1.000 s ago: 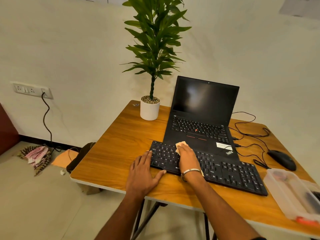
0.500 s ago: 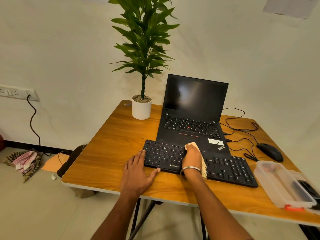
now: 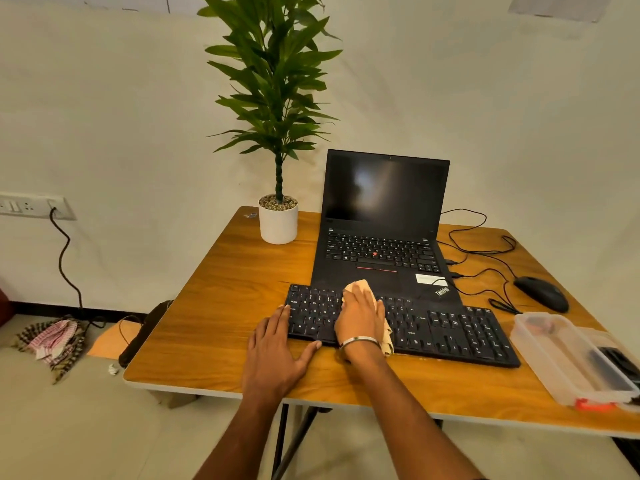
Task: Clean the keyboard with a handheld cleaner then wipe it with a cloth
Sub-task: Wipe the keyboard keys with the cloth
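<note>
Crowding keyboard (image 3: 450, 327): laptop (image 3: 384, 244) behind, plastic box (image 3: 568, 362) right, mouse (image 3: 542, 293) beyond

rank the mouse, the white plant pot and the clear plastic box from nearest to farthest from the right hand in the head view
From the right hand:
1. white plant pot, back left beside the laptop.
2. mouse, off to the right, past the cables.
3. clear plastic box, at the table's right edge; close to the mouse's range, slightly farther.
</note>
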